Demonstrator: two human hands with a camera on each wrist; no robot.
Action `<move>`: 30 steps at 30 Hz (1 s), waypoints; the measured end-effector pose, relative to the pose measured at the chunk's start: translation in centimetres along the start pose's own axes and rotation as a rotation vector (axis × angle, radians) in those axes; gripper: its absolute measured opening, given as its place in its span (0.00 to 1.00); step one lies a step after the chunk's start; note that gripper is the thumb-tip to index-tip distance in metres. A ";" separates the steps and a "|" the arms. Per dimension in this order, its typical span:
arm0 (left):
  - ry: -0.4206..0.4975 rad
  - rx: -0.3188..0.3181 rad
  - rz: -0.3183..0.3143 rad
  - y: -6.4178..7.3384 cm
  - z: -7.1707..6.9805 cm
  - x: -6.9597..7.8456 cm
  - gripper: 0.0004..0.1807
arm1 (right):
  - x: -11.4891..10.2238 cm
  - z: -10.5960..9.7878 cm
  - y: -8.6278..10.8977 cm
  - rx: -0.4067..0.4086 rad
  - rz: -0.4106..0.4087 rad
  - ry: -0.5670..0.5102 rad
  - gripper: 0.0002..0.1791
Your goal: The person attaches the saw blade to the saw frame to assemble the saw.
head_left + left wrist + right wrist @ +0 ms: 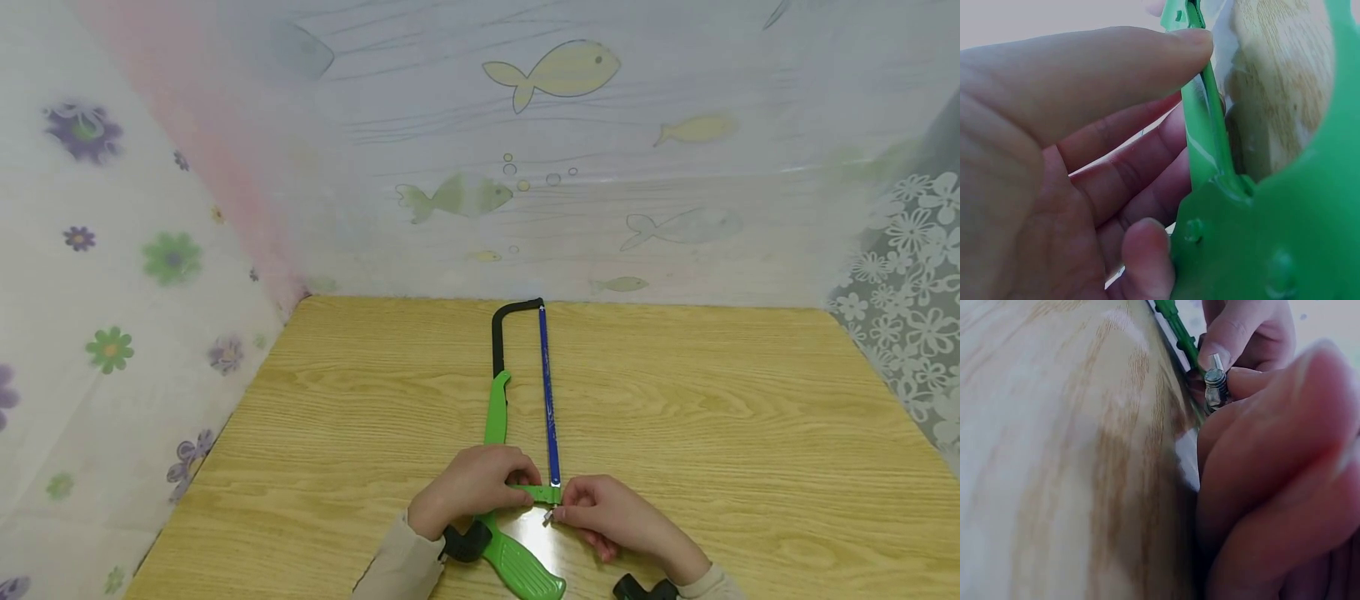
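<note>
A hacksaw with a green frame and handle (525,569) lies on the table, its black front bow (498,337) pointing away from me. The blue blade (548,392) runs along its right side, joined to both ends of the frame. My left hand (480,479) pinches the green crosspiece (542,494) near the blade's lower end; in the left wrist view the thumb presses on the green metal edge (1213,119). With thumb and fingertips, my right hand (615,517) pinches the metal wing nut (1215,381) on the threaded end below that crosspiece.
The wood-grain table (712,400) extends around the saw. Behind it hangs a sheet with fish drawings (570,175), with a flowered sheet (112,275) at left and a lace-like curtain (915,267) at right.
</note>
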State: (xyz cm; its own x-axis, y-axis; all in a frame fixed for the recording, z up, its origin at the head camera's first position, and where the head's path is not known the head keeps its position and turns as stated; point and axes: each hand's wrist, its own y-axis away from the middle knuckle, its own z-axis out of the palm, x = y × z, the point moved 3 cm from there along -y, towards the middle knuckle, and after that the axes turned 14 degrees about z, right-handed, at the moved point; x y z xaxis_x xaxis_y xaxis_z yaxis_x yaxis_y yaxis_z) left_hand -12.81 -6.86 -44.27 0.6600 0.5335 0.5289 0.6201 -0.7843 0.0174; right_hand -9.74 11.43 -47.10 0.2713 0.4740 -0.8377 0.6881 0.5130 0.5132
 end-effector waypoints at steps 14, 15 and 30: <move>0.004 0.000 -0.002 0.1 0.0 0.0 0.07 | -0.1 0.1 0.0 -0.014 -0.002 0.015 0.18; 0.004 0.000 -0.003 0.1 0.0 0.0 0.07 | -0.1 0.1 -0.1 -0.016 -0.001 0.014 0.18; -0.007 0.005 -0.004 0.0 0.0 0.0 0.06 | -0.1 0.1 -0.2 -0.005 0.004 0.045 0.21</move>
State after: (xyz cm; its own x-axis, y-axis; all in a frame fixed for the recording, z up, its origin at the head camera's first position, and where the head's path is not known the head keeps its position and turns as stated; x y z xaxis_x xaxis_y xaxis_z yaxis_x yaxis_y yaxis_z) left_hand -12.82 -6.87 -44.31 0.6606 0.5385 0.5231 0.6244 -0.7809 0.0154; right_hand -9.82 11.20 -47.15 0.2433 0.5078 -0.8264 0.6833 0.5149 0.5176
